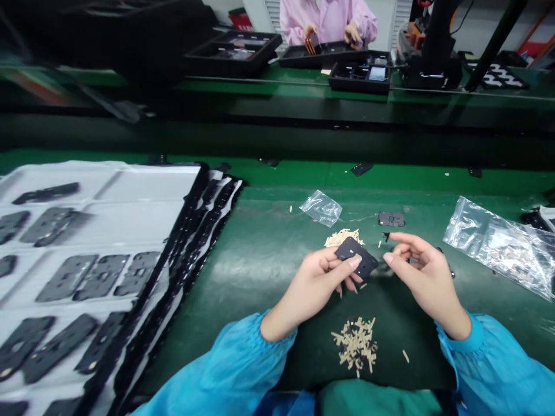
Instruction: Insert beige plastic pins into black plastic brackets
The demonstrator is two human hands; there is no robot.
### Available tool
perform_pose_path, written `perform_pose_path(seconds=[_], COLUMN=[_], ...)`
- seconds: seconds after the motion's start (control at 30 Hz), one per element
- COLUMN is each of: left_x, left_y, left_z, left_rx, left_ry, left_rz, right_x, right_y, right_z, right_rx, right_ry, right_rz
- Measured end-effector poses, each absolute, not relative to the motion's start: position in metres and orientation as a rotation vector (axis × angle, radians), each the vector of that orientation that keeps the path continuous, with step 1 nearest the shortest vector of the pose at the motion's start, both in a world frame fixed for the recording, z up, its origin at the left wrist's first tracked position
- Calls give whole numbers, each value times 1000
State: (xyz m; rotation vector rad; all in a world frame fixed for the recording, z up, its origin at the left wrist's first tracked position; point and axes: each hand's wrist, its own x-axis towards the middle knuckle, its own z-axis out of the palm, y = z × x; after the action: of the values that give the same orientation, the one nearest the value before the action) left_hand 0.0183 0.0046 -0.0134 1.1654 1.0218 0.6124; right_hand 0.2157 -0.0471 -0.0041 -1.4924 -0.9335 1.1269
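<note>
My left hand (pixel 327 271) is closed on a flat black rectangular plastic plate (pixel 358 257), thumb on top and fingers underneath. To its right is my right hand (pixel 427 274), thumb and index fingertip apart. A tiny black piece (pixel 385 236) shows at the index fingertip; whether it touches the finger I cannot tell. Dark parts lie partly hidden behind the right hand. Beyond the plate is a pile of small cream strips (pixel 344 237). Nearer to me lies a second pile of cream strips (pixel 356 345) mixed with dark bits.
Stacked white trays (pixel 143 228) with black plates fill the left. A small plastic bag (pixel 321 208), a black frame part (pixel 391 218) and a larger clear bag (pixel 503 248) lie on the green table. Across the raised shelf, a person in pink sleeves (pixel 364 20) works over black trays (pixel 359 75).
</note>
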Motion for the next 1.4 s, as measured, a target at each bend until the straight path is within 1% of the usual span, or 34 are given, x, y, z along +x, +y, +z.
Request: perform_pose_path(seconds=[0.07,0.2,0.27,0.33,0.47,0.57,0.73,1.0,1.23,1.4], left_x=[15,15,16,17,21,23,24,24,24,24], left_y=[8,9,7,5,-1,-7,-13,-17,-17,-19], left_z=[-12,-8,-6,-5,-6,-8,-10,-12,-10,-10], left_rx=[1152,1217,1237,1232,1197,1196,1240,1321,1355,1385], left_ry=[1026,947,909,916,1007,1059,1099,1131,1148,1156], left_rz=[573,555,554,575,672,748,811,814,798,798], right_x=[220,220,217,215,212,211,208,206,205,204], right_y=[-46,-49,-52,-54,-58,-59,-60,-59,-61,-61], right_z=[-2,0,0,0,1,1,2,2,4,3], right_rx=[-1558,-1662,-1692,-1717,-1680,-1634,-1646,-1611,-1602,-1676], right_ry=[-995,-1095,-1144,-1218,-1482,-1611,-1653,-1750,-1724,-1617], right_rz=[1078,1115,1079,964,587,445,417,326,393,518])
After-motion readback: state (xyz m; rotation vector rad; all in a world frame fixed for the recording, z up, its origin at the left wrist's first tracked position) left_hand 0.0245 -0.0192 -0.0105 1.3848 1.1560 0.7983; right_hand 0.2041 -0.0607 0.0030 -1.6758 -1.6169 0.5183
